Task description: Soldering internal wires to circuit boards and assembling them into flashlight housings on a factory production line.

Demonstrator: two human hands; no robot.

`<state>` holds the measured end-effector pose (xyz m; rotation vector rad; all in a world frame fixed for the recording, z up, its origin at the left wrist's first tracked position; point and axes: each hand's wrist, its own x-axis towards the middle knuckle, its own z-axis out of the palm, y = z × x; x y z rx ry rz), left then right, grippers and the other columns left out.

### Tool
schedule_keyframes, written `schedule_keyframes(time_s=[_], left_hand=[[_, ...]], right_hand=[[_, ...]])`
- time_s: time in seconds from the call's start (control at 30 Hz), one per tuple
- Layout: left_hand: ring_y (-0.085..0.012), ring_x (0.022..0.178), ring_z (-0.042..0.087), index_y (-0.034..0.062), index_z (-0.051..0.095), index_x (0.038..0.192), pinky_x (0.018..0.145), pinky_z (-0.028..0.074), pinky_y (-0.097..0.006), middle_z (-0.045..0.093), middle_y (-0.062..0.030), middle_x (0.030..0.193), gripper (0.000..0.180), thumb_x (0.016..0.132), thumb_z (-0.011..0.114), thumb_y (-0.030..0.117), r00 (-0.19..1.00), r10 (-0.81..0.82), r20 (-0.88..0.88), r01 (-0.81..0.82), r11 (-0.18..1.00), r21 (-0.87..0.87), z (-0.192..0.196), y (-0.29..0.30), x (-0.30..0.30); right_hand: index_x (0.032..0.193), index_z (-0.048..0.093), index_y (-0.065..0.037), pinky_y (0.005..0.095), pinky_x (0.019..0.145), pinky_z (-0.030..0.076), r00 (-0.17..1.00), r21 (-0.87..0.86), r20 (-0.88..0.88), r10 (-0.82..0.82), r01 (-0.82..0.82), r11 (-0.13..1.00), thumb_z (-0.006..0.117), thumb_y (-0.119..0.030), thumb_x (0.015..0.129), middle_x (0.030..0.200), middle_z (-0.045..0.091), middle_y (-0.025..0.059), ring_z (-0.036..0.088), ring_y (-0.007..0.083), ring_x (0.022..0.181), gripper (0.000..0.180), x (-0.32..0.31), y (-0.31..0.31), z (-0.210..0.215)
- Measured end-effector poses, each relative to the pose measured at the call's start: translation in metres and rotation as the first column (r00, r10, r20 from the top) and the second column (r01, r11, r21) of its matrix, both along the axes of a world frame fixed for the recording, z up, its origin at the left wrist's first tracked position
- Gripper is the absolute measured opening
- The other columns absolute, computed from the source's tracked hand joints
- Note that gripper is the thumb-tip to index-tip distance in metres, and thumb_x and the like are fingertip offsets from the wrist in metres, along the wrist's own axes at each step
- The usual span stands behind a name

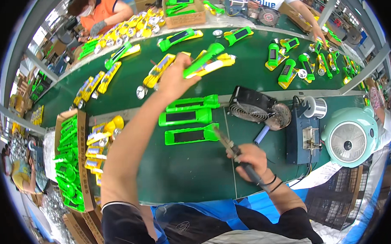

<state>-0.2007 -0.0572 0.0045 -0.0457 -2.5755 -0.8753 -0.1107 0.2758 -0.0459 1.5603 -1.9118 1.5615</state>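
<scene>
Across the far half of the long green work table (pixel 197 173), the left hand (pixel 173 79) reaches out, fingers clenched around a green and yellow plastic torch body (pixel 204 61) held over the table's middle. Nearer, at right, the right hand (pixel 248 159) grips a dark-handled soldering iron (pixel 235 153), tip pointing left toward three flat green plastic torch shells (pixel 189 118).

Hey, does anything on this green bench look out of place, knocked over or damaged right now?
Nothing looks spilled or broken. The three green shells lie in a neat row. The left hand holds a green and yellow flashlight over the belt; the right hand grips a soldering iron. Only the small black fan sits tilted.
</scene>
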Motion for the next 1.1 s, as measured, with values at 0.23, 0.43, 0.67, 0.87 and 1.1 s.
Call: schedule_keyframes(time_s=[0.23,0.43,0.67,0.87,1.1], left_hand=[[-0.0377,0.096,0.064,0.0079,0.058,0.108,0.087,0.051,-0.049,0.066,-0.0148,0.103,0.045,0.080,0.087,0.029,0.998,-0.052,-0.045,0.035,0.947,-0.319,-0.037,0.059,-0.058],[-0.0403,0.103,0.064,0.0104,0.061,0.115,0.089,0.051,-0.050,0.070,-0.0180,0.110,0.045,0.084,0.082,0.035,0.988,0.134,0.075,-0.098,0.928,-0.360,-0.035,-0.009,-0.096],[-0.0444,0.106,0.068,0.0246,0.040,0.144,0.087,0.055,-0.053,0.068,-0.0235,0.114,0.072,0.082,0.075,0.024,0.957,0.024,0.289,0.064,0.955,-0.291,-0.010,0.004,-0.084],[-0.0420,0.101,0.063,0.0206,0.057,0.136,0.090,0.052,-0.047,0.061,-0.0190,0.111,0.048,0.090,0.065,0.010,0.977,-0.068,0.204,0.105,0.979,-0.177,0.046,-0.049,0.069],[-0.0117,0.104,0.058,0.0067,0.033,0.158,0.094,0.045,-0.025,0.057,-0.0054,0.125,0.069,0.097,0.066,0.009,0.873,-0.115,0.474,-0.249,0.730,0.636,0.010,0.035,0.301]], right_hand=[[0.107,0.064,-0.005,0.0457,0.087,0.060,0.998,0.047,0.032,0.047,-0.048,0.998,0.080,-0.002,0.077,0.104,0.071,0.0153,0.072,0.0357,0.100,0.034,-0.009,-0.010,0.004],[0.109,0.065,-0.008,0.0450,0.086,0.059,0.994,0.012,0.098,0.042,-0.044,0.999,0.079,-0.002,0.078,0.105,0.070,0.0168,0.071,0.0379,0.098,0.035,-0.023,-0.028,0.001],[0.114,0.061,-0.013,0.0427,0.072,0.055,0.977,0.095,0.214,0.014,-0.035,0.995,0.076,-0.005,0.085,0.097,0.067,0.0108,0.069,0.0351,0.085,0.033,-0.027,-0.074,-0.028],[0.116,0.058,-0.013,0.0384,0.069,0.056,0.971,0.049,0.238,0.011,-0.024,0.999,0.073,-0.005,0.090,0.100,0.066,0.0096,0.070,0.0312,0.083,0.031,-0.022,-0.075,-0.031],[0.112,0.064,-0.011,0.0349,0.085,0.058,0.993,0.139,0.113,-0.024,0.008,0.990,0.076,-0.003,0.087,0.105,0.071,0.0080,0.072,0.0237,0.097,0.030,-0.024,-0.078,-0.025]])
